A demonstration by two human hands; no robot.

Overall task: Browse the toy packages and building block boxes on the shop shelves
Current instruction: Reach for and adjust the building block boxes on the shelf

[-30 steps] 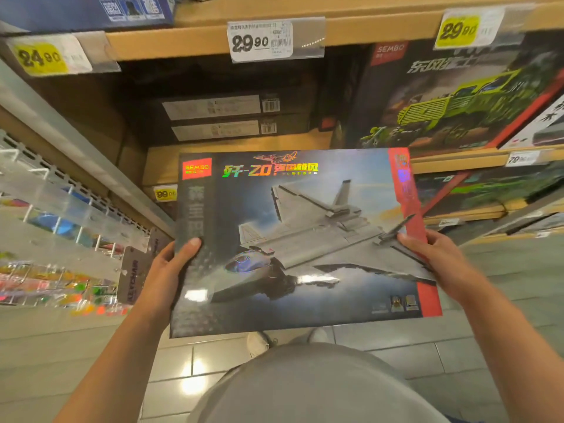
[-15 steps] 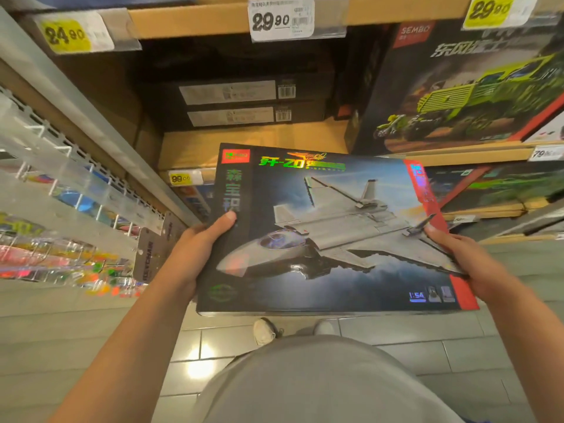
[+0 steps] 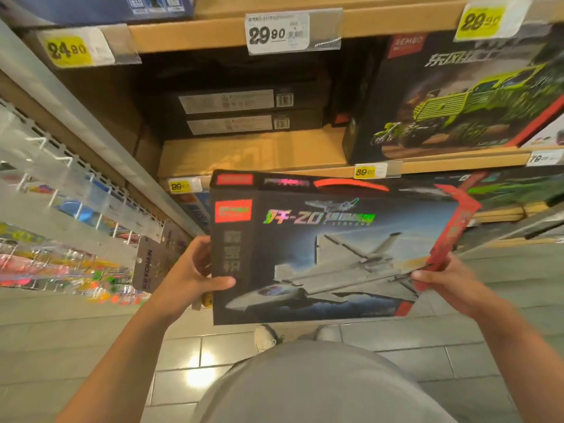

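Dark blue jet box (image 3: 329, 254), red edge stripe.

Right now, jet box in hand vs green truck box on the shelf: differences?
The jet box is gripped by the left hand and right hand, tilted; the truck box stands on the shelf. Jet art is grey on blue; truck art is green. Both carry a red logo patch.

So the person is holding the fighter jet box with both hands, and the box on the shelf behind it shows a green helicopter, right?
Not quite. Both the left hand and right hand do hold the fighter jet box, but the box on the shelf shows a green truck, not a helicopter, as the head view shows.
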